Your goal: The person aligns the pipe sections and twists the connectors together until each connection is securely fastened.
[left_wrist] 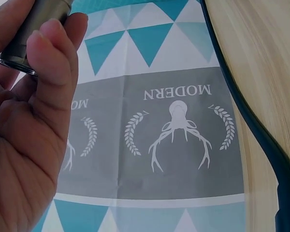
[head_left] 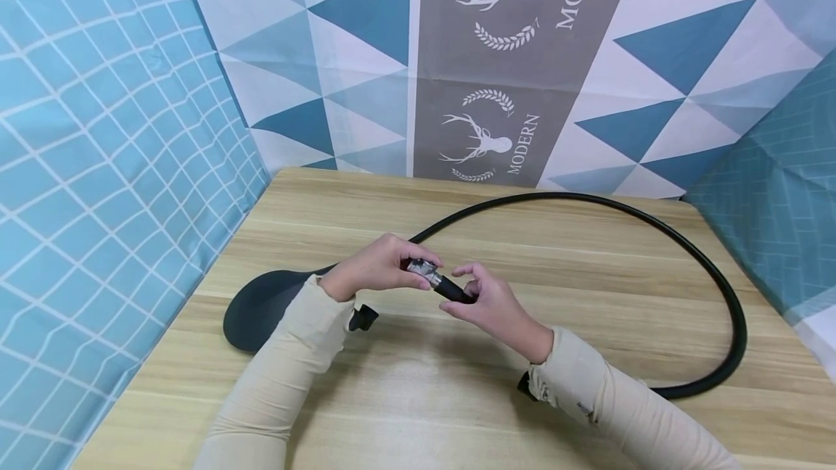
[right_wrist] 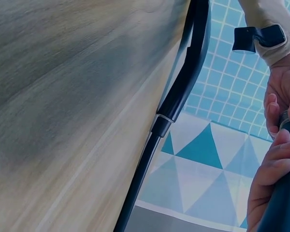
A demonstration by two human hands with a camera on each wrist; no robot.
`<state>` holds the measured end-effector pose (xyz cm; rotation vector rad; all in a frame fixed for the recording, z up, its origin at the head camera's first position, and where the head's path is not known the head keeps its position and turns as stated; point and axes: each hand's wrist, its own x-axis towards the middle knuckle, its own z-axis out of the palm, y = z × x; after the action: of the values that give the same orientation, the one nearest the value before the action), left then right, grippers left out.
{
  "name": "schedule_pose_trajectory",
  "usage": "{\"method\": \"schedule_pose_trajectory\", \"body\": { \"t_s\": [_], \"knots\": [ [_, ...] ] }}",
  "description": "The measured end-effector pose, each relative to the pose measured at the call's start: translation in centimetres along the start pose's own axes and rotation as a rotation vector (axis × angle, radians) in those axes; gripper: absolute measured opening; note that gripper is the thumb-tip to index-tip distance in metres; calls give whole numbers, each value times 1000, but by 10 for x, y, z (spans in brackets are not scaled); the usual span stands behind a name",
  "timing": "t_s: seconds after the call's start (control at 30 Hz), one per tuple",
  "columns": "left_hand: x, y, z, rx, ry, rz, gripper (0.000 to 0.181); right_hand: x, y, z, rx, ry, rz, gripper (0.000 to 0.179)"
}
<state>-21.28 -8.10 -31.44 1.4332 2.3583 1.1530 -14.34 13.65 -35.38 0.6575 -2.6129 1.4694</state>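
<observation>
My left hand (head_left: 385,264) pinches a short silver metal cylinder (head_left: 423,269) between thumb and fingers. The cylinder's rim shows at the lower end (left_wrist: 19,65) in the left wrist view. Directly below and right of it, a black sleeve-like tube end (head_left: 452,290) meets the metal in line. My right hand (head_left: 495,304) curls its fingers round that black tube end. In the right wrist view, the left fingers (right_wrist: 273,113) and right fingers (right_wrist: 275,166) sit close together at the join.
A long black hose (head_left: 653,220) arcs across the back and right of the wooden table (head_left: 418,412), passing behind my right forearm. A smooth, rounded black piece (head_left: 261,310) lies at the left, partly covered by my left sleeve. Patterned cloth panels (head_left: 366,35) stand around the table.
</observation>
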Motion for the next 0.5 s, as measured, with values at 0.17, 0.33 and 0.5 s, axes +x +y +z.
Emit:
{"method": "schedule_pose_trajectory", "body": {
  "t_s": [0.17, 0.33, 0.5],
  "knots": [
    [-1, -2, 0, -13, -3, -9, 28, 0, 0, 2, 8, 25, -8, 29],
    [-1, -1, 0, -16, -1, -11, 28, 2, 2, 3, 51, 44, -21, 18],
    [-1, -1, -1, -10, -5, -12, 28, 2, 3, 2, 53, 47, -31, 14]
  ]
}}
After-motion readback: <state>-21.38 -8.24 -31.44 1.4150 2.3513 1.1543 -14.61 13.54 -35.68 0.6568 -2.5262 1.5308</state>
